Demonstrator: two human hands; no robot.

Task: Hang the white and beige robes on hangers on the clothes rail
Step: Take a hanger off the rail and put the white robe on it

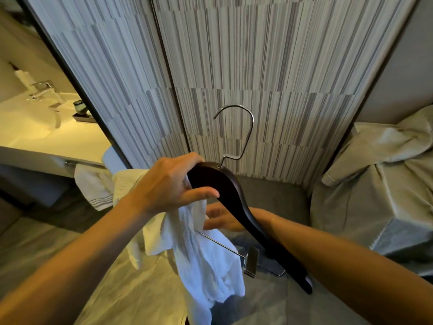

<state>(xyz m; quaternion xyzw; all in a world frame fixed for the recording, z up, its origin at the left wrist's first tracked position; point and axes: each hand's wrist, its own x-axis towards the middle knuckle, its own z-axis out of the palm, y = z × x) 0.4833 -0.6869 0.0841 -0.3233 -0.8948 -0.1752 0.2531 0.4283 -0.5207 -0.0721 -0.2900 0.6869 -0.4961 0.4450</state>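
A dark wooden hanger with a silver hook and a metal clip bar is held tilted in front of me. My left hand grips its top near the hook, pinching the white robe against it. The robe hangs down from that hand in loose folds. My right hand is behind the hanger's arm, fingers spread, touching the robe's edge. A beige robe lies heaped at the right. No clothes rail is in view.
A striped wall panel stands straight ahead. At the left a doorway shows a bathroom counter with a tap and a towel hanging on a bar. Grey carpet lies below.
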